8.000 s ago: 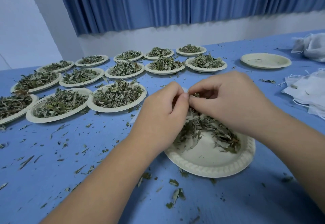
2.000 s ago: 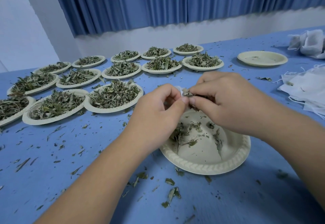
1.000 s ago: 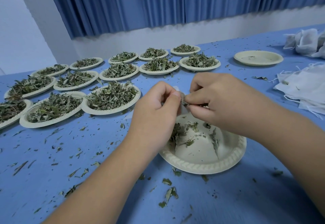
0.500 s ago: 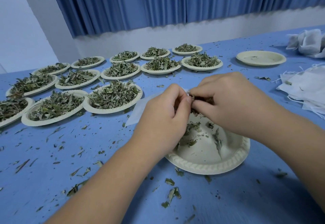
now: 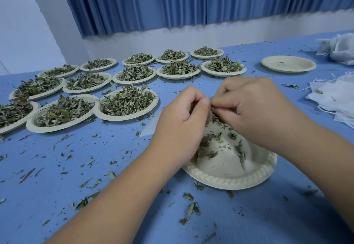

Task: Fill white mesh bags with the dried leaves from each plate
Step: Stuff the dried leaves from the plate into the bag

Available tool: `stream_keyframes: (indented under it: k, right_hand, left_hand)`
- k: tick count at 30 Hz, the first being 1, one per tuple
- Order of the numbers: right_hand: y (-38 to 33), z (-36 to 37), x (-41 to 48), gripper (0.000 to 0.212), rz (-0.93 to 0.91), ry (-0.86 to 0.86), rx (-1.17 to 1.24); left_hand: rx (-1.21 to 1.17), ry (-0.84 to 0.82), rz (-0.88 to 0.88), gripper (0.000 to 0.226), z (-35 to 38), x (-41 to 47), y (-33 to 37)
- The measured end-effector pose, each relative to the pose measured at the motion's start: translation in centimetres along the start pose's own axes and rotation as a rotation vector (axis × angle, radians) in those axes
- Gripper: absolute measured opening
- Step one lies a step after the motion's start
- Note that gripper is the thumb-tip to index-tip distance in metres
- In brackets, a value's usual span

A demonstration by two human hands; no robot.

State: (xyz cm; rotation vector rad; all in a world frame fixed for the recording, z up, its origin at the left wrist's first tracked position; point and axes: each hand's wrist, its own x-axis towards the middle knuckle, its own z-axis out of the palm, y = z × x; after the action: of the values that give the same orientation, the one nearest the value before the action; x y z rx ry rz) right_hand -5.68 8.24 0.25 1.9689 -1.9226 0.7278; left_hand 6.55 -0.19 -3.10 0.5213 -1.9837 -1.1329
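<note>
Seemingly, leaves (image 5: 220,119) pinched between left hand (image 5: 180,126), right hand (image 5: 254,109)

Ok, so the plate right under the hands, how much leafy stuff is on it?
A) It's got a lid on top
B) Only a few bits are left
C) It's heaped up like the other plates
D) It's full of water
B: the nearest paper plate shows mostly bare bottom, with only a few dried leaves scattered on it.
</note>
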Motion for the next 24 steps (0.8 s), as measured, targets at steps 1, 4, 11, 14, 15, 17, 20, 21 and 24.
stream_keyframes:
  k: [1, 4, 11, 14, 15, 17, 20, 21, 24]
  right_hand:
    - [0.0, 0.0, 0.0, 0.016, -0.003, -0.015, -0.008]
    - [-0.1, 0.3, -0.1, 0.020, 0.014, -0.035, 0.036]
    - [0.1, -0.1, -0.1, 0.013, 0.200, 0.050, 0.390]
    - [0.1, 0.3, -0.1, 0.014, 0.320, 0.123, 0.429]
    - [0.0, 0.4, 0.0, 0.013, 0.353, 0.138, 0.455]
    - [-0.1, 0.4, 0.1, 0.009, 0.389, 0.124, 0.525]
    - [0.0, -0.4, 0.1, 0.016, 0.399, -0.003, 0.783]
    - [0.1, -0.8, 0.0, 0.022, 0.386, -0.054, 0.855]
    - [0.3, -1.3, -0.1, 0.033, 0.323, -0.107, 0.887]
  left_hand:
    - [-0.015, 0.004, -0.006, 0.015, 0.0, 0.1, 0.0]
    - [0.009, 0.015, 0.020, 0.016, 0.1, 0.1, 0.1]
    - [0.074, 0.020, 0.068, 0.017, 0.0, -0.2, 0.4]
    - [0.079, -0.011, 0.065, 0.018, 0.1, -0.2, 0.5]
    - [0.076, -0.014, 0.061, 0.019, 0.1, -0.2, 0.5]
    - [0.051, -0.007, 0.040, 0.019, 0.0, -0.1, 0.4]
    - [0.003, 0.041, -0.015, 0.016, -0.1, 0.1, 0.3]
    - [-0.021, 0.057, -0.036, 0.016, -0.2, 0.2, 0.3]
    - [-0.107, 0.075, -0.078, 0.019, -0.6, 0.3, 0.4]
